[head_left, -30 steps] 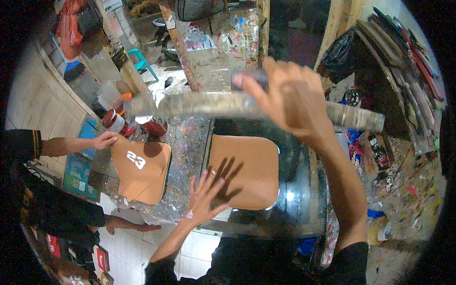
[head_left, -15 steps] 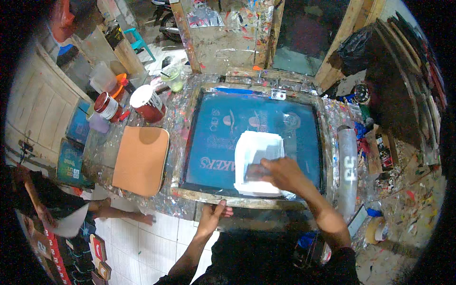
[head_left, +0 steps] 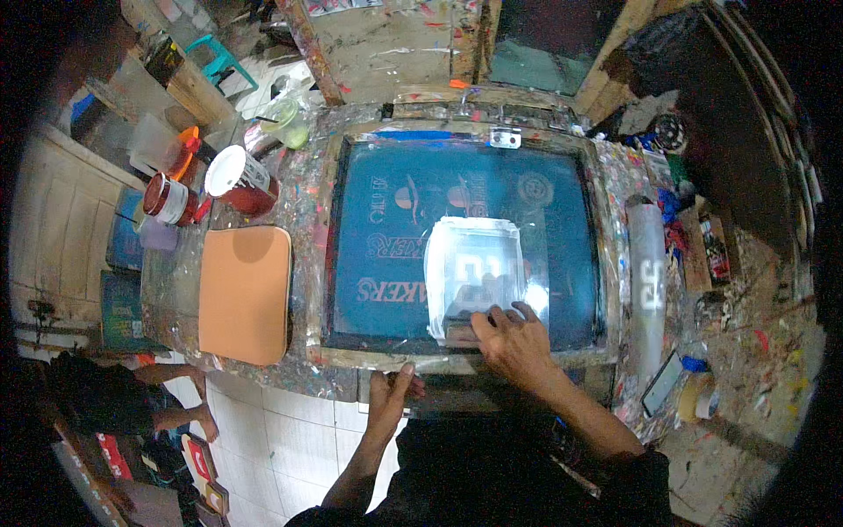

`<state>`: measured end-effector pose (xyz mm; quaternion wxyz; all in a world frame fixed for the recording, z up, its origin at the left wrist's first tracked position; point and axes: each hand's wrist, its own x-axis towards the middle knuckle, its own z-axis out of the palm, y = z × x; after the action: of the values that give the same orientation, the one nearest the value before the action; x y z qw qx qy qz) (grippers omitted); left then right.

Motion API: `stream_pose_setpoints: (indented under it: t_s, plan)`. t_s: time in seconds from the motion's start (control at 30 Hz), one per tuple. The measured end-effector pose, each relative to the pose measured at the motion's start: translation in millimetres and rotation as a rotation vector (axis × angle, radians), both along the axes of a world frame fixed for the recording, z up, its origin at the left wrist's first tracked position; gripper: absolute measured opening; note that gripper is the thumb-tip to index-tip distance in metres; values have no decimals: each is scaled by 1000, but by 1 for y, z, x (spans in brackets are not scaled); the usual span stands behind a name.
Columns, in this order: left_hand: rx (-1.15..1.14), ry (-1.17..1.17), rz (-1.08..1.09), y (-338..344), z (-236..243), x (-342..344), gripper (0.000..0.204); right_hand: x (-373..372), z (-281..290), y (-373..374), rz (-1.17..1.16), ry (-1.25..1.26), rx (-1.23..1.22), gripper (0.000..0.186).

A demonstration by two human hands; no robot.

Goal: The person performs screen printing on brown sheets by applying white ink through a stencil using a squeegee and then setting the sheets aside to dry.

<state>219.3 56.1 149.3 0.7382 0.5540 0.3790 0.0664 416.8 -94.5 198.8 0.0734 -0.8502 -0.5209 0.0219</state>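
A wood-framed printing screen with blue mesh lies on the paint-spattered table. My right hand is closed on a squeegee, whose blade rests on the mesh near the screen's front edge. White ink forms a block on the mesh just beyond the squeegee, thicker along its borders and thin in the middle, where light shapes show through. My left hand grips the front rail of the wooden frame, thumb on top; its other fingers are partly hidden.
Left of the screen lies a tan padded board. Behind it stand a white-lidded tub, a red jar and a green cup. A grey roll and a phone lie at right. Another person is at lower left.
My right hand has drawn the squeegee toward me, down to the screen's front edge. The white ink's middle has thinned. My left hand stays on the frame; the other person's arms have moved.
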Motion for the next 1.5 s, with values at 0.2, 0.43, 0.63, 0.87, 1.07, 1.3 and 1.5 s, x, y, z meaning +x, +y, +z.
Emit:
stream_pose_setpoints:
  t_s: [0.2,0.43,0.63,0.87,1.07,1.3,1.5]
  plan:
    - [21,-112,49,1,-7,7,40,-19,25,-13,-15,-5,56,42]
    - [179,-298,23,-1,44,3,21,-49,45,-9,-236,-327,429,53]
    - [874,-400,210,16,17,29,32,-23,80,4,-148,-471,578,59]
    - [1712,113,-448,77,-3,129,26,-13,125,9,-152,-455,491,57]
    - [1873,30,-309,72,-1,154,25,45,191,37,-117,-577,567,52]
    - [829,45,-35,125,87,129,31,124,289,70,-294,-307,385,67]
    - [983,386,379,320,112,-117,30,175,306,91,-128,-451,388,66]
